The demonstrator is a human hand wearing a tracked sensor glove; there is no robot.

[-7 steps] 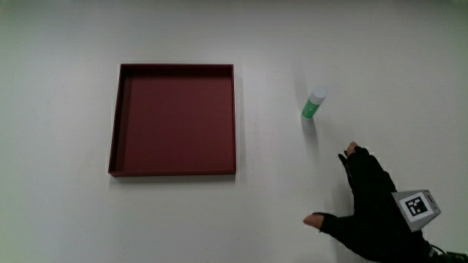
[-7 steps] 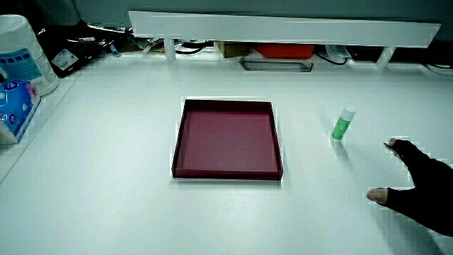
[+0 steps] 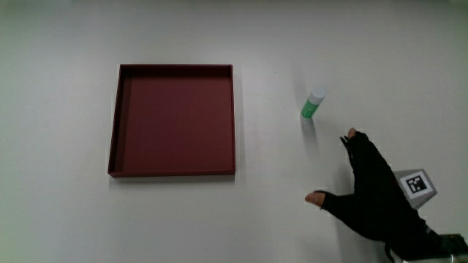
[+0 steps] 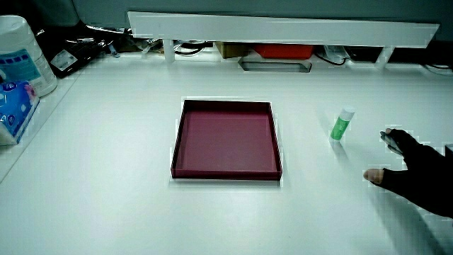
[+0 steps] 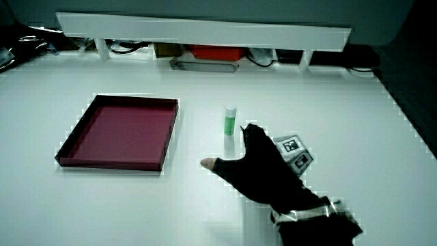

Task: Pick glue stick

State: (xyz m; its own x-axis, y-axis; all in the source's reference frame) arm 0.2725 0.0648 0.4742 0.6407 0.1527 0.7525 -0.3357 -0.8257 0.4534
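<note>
A green glue stick with a white cap stands upright on the white table, seen in both side views. The gloved hand hovers low over the table, nearer to the person than the glue stick and a short gap away from it. Its fingers are spread, thumb stretched out toward the tray side, and it holds nothing. The hand shows in both side views too. A patterned cube sits on its back.
A shallow dark red square tray lies on the table beside the glue stick, also in both side views. A low white partition runs along the table's edge farthest from the person. A white container stands at the table's corner.
The hand has crept a little closer to the glue stick, fingers still spread. The glue stick and the tray have not moved.
</note>
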